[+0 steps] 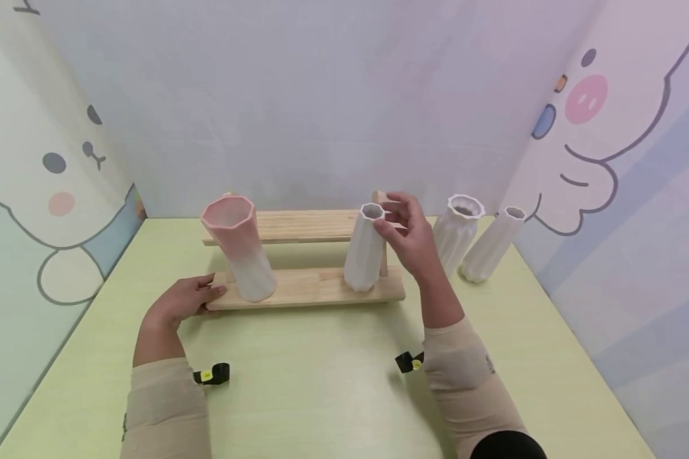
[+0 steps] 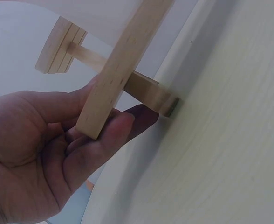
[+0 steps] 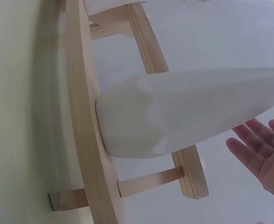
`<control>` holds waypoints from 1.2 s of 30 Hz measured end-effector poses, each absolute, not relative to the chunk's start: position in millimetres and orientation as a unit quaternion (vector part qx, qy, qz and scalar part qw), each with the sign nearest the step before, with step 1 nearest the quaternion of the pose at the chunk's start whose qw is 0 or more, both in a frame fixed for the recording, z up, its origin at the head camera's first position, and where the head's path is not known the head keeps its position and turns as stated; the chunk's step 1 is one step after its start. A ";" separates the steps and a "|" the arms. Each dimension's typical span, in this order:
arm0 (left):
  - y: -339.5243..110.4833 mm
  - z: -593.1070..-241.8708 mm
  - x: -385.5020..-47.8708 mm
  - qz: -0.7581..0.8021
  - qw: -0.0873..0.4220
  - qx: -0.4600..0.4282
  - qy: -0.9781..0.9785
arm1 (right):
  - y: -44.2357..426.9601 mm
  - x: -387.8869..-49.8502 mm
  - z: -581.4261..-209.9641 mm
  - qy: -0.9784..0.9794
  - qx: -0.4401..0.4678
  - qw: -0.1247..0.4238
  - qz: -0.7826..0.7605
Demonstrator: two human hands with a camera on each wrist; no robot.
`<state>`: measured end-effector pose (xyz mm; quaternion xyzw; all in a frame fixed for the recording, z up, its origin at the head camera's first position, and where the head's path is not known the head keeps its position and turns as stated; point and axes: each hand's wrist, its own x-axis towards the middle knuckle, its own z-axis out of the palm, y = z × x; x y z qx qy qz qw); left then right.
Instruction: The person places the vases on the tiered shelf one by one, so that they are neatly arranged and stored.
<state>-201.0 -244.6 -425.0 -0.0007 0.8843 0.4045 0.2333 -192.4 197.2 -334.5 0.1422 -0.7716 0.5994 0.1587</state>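
Note:
A two-tier wooden rack (image 1: pixel 310 288) stands on the table; my left hand (image 1: pixel 186 298) grips the left end of its lower board (image 2: pixel 116 70), thumb on one face and fingers on the other. On that board stand a pink-and-white vase (image 1: pixel 244 255) at the left and a slim white vase (image 1: pixel 364 255) at the right. My right hand (image 1: pixel 410 239) is beside the slim vase's rim, fingers spread and slightly bent. In the right wrist view the slim vase (image 3: pixel 174 112) stands on the board, with the right hand (image 3: pixel 267 158) near its upper part, not gripping it.
Right of the rack stand two more white vases, one with a flared wavy rim (image 1: pixel 456 236) and one slim and tilted-looking (image 1: pixel 492 245). The rack's upper board (image 1: pixel 304 226) lies behind the vases. A pale curtain wall with cartoon animals surrounds the table (image 1: pixel 310 395).

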 end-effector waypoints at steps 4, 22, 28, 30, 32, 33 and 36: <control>-244.4 -424.6 -200.0 0.407 0.233 -0.001 0.883 | 201.7 -190.2 -337.0 -0.769 0.142 0.164 0.601; -245.8 -426.7 -199.7 0.416 0.231 0.001 0.879 | 221.4 -185.5 -346.8 -0.740 0.169 0.204 0.618; -246.9 -427.7 -199.2 0.421 0.233 0.001 0.877 | 228.5 -185.0 -344.4 -0.741 0.161 0.220 0.614; -247.2 -428.3 -199.6 0.426 0.233 0.000 0.874 | 230.9 -185.1 -343.5 -0.740 0.160 0.225 0.614; -247.4 -429.0 -200.1 0.427 0.234 -0.002 0.873 | 233.7 -185.0 -342.6 -0.737 0.159 0.231 0.615; -247.4 -429.3 -200.3 0.427 0.234 -0.002 0.874 | 235.3 -184.5 -342.2 -0.738 0.157 0.234 0.613; -247.5 -430.0 -200.7 0.427 0.235 -0.004 0.873 | 241.2 -182.2 -340.6 -0.736 0.155 0.240 0.613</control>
